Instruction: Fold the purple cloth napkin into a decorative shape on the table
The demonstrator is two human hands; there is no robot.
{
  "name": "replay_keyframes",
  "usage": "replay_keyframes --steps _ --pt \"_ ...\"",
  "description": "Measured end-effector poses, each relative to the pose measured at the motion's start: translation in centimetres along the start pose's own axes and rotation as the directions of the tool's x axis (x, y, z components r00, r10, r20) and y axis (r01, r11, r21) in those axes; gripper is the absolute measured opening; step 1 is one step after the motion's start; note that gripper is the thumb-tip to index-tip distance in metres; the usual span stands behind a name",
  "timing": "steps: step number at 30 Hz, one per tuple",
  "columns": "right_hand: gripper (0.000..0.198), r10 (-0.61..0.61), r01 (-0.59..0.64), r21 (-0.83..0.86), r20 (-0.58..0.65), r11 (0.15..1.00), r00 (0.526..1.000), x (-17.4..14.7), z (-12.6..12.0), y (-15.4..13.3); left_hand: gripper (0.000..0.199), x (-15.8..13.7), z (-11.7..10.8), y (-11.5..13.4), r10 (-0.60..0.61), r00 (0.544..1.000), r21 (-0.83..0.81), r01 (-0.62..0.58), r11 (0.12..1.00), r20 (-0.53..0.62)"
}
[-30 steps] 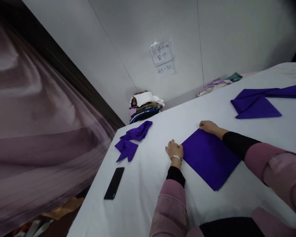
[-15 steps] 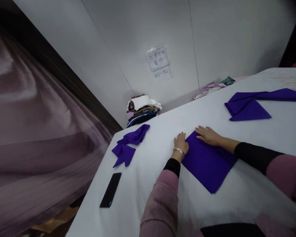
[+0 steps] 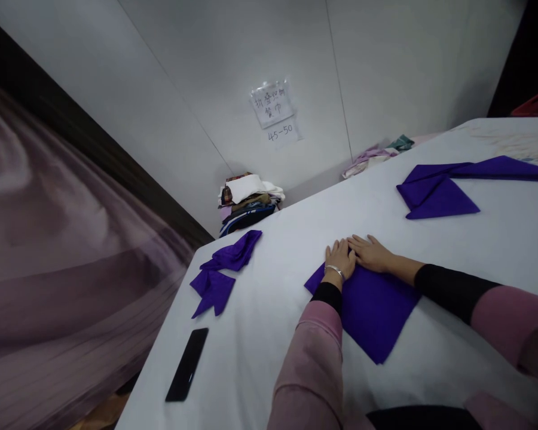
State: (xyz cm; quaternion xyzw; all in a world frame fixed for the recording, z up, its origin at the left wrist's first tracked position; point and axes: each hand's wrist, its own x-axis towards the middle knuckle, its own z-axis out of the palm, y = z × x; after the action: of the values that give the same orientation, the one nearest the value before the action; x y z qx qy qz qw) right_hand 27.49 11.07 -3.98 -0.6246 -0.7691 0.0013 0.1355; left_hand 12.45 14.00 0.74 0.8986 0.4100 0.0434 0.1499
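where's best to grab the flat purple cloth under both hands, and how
Probably pinch the cloth at its near corner, coming from the wearer's side: that tip points toward the body, uncovered, while the left hand and right hand lie over its far end.

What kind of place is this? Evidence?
Likely an improvised indoor workspace for handling fabric, though I can't pin down the building type. Clues: a large white table with purple cloths on it, a handwritten sign on the wall, and stacked fabrics nearby.
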Motion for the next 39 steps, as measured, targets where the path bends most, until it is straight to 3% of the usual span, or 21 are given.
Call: replay_keyframes --steps 8,15,22,27,31,35,39 --pt "0.063 0.013 -0.009 0.061 -0.055 0.998 0.998 -4.1 -0.8 0.8 0.055 0.0 0.3 0.1 -0.01 1.0 0.01 0.01 1.0 -0.022" --pt "0.064 0.074 -0.069 0.051 -0.091 0.996 0.993 -12.5 -2.5 1.4 0.057 0.1 0.2 0.1 -0.004 1.0 0.005 0.004 1.0 -0.014" --pt "0.064 0.173 -0.172 0.015 -0.047 0.985 0.984 -20.3 -3.5 2.0 0.057 0.0 0.2 0.2 -0.005 1.0 0.006 0.005 1.0 -0.016" --pt "0.066 0.217 -0.217 0.004 -0.017 0.976 0.976 -22.6 -4.4 1.8 0.057 0.3 0.1 0.1 -0.011 1.0 -0.024 0.01 1.0 -0.009" --pt "0.066 0.207 -0.203 0.062 -0.072 0.977 0.976 -23.2 -5.7 0.8 0.056 0.1 -1.7 -0.3 -0.071 0.996 -0.107 0.064 0.992 -0.058" --pt "0.06 0.084 -0.067 0.122 -0.142 0.99 0.986 -22.7 -6.8 -0.7 0.051 -3.1 -3.8 -1.4 -0.027 0.987 -0.11 0.009 0.994 -0.157" --pt "0.05 -0.055 0.075 0.164 -0.126 0.984 0.991 -21.3 -6.9 -2.5 0.051 -9.7 -3.6 -2.5 0.14 0.978 -0.126 -0.161 0.979 -0.157"
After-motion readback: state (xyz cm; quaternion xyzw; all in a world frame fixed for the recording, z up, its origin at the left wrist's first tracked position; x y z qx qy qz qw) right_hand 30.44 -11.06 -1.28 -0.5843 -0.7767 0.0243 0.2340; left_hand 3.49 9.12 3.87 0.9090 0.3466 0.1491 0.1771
